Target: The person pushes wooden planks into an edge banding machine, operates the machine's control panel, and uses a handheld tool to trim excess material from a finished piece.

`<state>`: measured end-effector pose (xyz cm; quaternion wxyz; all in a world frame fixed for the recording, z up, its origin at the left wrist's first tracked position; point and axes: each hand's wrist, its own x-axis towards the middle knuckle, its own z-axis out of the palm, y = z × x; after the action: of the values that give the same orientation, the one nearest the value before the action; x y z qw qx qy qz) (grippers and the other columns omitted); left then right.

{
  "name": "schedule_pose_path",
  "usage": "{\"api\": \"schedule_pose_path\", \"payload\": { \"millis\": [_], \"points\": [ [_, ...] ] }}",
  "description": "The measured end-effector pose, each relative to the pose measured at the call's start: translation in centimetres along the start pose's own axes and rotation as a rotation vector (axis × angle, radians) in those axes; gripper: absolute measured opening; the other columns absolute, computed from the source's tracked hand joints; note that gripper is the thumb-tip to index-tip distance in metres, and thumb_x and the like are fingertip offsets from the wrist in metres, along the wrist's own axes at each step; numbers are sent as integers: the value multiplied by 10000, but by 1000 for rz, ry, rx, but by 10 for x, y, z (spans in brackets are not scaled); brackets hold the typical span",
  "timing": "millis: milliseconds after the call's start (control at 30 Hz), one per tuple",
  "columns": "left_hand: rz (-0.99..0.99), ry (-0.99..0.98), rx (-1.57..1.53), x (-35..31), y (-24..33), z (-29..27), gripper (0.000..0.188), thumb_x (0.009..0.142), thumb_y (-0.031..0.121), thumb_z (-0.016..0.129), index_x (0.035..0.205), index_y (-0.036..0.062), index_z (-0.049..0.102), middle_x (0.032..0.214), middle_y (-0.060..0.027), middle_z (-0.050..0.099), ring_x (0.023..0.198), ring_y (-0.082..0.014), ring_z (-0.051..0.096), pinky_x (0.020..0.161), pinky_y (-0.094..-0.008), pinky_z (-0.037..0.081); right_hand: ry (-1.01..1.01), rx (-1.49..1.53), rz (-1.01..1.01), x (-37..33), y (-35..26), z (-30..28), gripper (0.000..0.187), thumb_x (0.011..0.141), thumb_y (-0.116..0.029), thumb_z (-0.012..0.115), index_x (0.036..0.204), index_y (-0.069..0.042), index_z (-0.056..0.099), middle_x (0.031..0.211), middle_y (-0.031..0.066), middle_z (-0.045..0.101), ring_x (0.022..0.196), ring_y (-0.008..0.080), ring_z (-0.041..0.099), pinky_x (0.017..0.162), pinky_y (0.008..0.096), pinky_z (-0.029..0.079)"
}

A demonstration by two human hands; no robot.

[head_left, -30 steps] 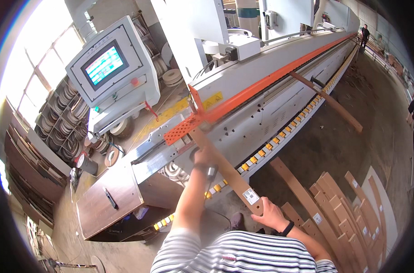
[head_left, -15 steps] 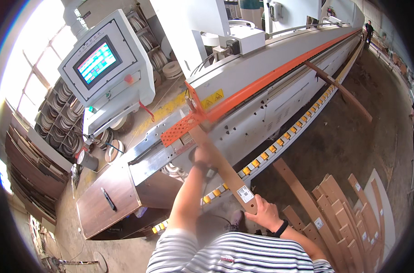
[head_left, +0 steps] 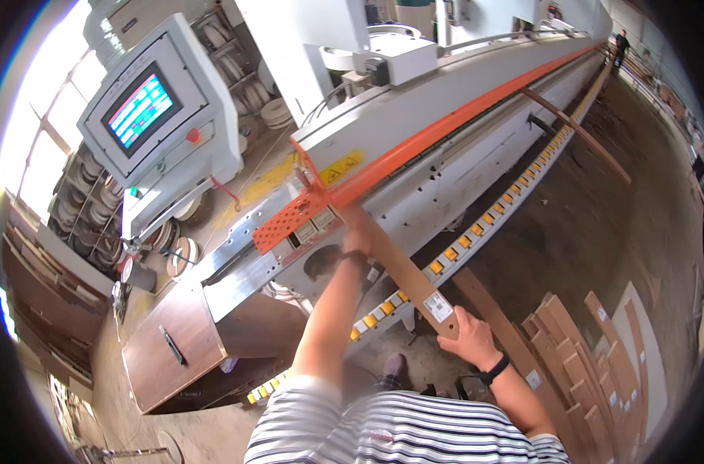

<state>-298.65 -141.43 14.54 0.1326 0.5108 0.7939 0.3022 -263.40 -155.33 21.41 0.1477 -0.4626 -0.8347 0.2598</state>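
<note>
A long, narrow brown wooden board slants from the machine's orange guard toward me, its far end at the guard. Near its close end are a white label and a small round hole. My right hand, with a black band on the wrist, is closed around that near end. My left hand is against the board's far part, beside the perforated orange guard; motion blurs its fingers. Below the board runs a rail with yellow rollers.
A control panel with a lit screen stands left of the long grey machine. A brown cabinet with a black pen-like object sits at lower left. Stacked boards lie at right. Another board juts out farther along; a person stands far off.
The board has moved right and away along the machine, with my right hand on its near end. My left hand has shifted up toward the board's far end. The view has turned slightly.
</note>
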Motion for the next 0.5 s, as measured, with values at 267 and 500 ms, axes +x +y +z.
{"api": "schedule_pose_path", "payload": {
  "millis": [267, 500],
  "points": [
    [-67, -363, -839, 96, -196, -93, 511, 954, 458, 449, 1327, 112, 495, 1222, -94, 636, 1074, -263, 627, 730, -458, 524, 357, 70, -197, 4, 15, -46, 759, 871, -383, 700, 1404, 28, 349, 1329, 212, 506, 1186, 378, 538, 972, 465, 456],
    [370, -192, -635, -169, 90, -48, 352, 1028, 176, 528, 1324, 13, 428, 969, -87, 593, 834, -150, 564, 760, -276, 489, 708, -547, 1009, -287, 229, -58, 538, 801, -3, 565, 1333, -41, 504, 1408, 201, 471, 1293, 369, 451, 1061, 539, 375]
  ]
}}
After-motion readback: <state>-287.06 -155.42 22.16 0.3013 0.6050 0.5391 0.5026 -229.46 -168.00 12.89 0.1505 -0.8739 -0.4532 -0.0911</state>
